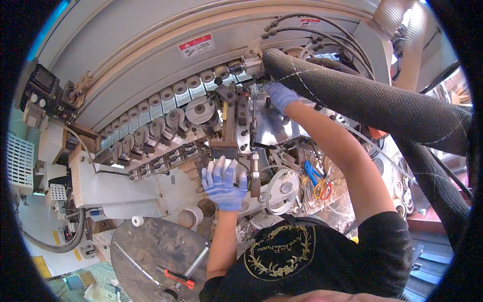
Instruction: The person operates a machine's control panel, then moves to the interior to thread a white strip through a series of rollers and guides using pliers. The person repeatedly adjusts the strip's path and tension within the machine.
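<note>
My left hand (225,184), in a white-and-blue work glove, lies with its fingers stretched and slightly apart. The fingertips rest at the lower edge of a dark block (224,152) on the machine. My right hand (280,95), gloved the same way, reaches to the upper middle, by the metal fittings below a thick black ribbed hose (362,108). Its fingertips go in among dark machine parts, so their grip is hidden. Between the hands stand an upright metal bracket (243,123) and a shiny metal plate (274,131).
A row of pressure rollers (166,94) curves along the machine to the left. Lower right lie a blue-handled tool (313,172), orange-and-red-handled scissors (322,190) and a white strip coil (282,194). A dark round surface (146,239) bears a red-handled cutter (176,278).
</note>
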`<state>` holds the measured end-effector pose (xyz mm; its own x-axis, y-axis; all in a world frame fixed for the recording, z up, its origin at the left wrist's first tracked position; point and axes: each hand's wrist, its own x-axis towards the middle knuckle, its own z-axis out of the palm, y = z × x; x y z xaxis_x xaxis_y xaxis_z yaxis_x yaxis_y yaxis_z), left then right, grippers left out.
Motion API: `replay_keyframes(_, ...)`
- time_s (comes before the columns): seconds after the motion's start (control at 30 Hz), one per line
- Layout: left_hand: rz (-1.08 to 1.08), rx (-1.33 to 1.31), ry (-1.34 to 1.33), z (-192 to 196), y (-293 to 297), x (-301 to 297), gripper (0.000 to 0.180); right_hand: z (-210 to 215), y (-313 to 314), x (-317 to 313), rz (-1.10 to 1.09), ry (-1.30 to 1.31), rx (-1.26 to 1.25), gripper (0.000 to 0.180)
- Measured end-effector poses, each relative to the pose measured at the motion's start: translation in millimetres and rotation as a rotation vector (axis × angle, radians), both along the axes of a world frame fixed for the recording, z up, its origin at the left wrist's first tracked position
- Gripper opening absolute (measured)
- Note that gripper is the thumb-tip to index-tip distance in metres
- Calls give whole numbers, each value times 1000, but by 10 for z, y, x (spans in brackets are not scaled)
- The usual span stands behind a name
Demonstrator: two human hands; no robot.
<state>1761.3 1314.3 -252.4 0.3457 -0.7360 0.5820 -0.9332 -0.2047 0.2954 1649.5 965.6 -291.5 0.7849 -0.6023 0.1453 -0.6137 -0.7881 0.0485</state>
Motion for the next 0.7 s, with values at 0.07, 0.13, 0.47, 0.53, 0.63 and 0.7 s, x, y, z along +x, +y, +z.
replay_keyframes(0.07, -10, 8, 4, -1, -20, 1, 32, -111, -88, 11, -68, 41, 51, 28)
replay_keyframes(0.13, 5, -4, 5, -11, -4, 9, 32, -33, -18, 120, -232, -100, 361, 29)
replay_keyframes(0.47, -7, -6, 32, -21, -22, 15, 32, -150, -15, 145, -266, -233, 212, 29)
replay_keyframes(0.53, 2, -15, 30, -43, -25, 5, 30, -164, -27, 140, -263, -247, 197, 29)
replay_keyframes(0.63, -10, 1, 25, -17, -34, 12, 29, -146, -1, 63, -274, -259, 178, 30)
replay_keyframes(0.7, -12, -4, 21, -6, -41, 12, 28, -103, 37, 8, -286, -258, 171, 30)
